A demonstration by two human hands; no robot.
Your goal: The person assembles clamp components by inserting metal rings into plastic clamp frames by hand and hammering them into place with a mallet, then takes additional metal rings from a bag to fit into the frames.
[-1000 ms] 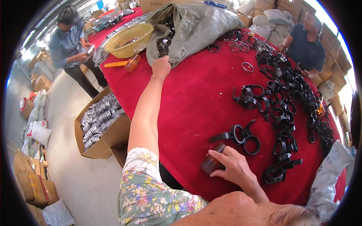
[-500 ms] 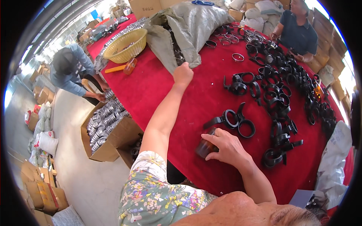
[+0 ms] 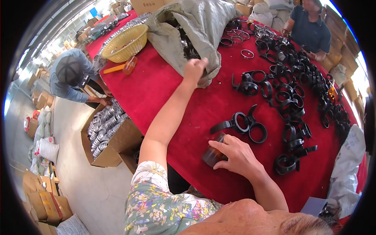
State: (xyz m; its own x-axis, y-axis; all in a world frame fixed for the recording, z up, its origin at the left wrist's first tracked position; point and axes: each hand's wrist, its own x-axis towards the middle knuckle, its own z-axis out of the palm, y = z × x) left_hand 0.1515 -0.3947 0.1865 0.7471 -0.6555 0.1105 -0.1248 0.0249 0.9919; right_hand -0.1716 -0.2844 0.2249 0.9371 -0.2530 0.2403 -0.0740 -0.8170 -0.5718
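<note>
My left hand (image 3: 194,71) reaches far across the table, its fingers closed at the open mouth of a grey-green woven sack (image 3: 231,11). Dark and shiny ring-shaped parts (image 3: 188,45) show inside the sack. Nearer to me, my right hand (image 3: 237,156) is wrapped around a brown, see-through cylinder (image 3: 214,155), much like a mallet head; no handle shows. Just beyond it lie black plastic rings with straps (image 3: 257,132) and a black ring with a pale inner rim (image 3: 240,122).
A red-covered table (image 3: 188,129) carries a long heap of black rings (image 3: 293,90) on the right. A yellow basket (image 3: 125,45) and an orange-handled mallet (image 3: 121,68) lie far left. One person bends over a carton of metal rings (image 3: 98,156); another person (image 3: 311,27) works at the far right.
My left hand has drawn the sack's mouth slightly toward me and to the right, so the cloth spreads farther over the table. The right hand keeps its hold on the brown cylinder.
</note>
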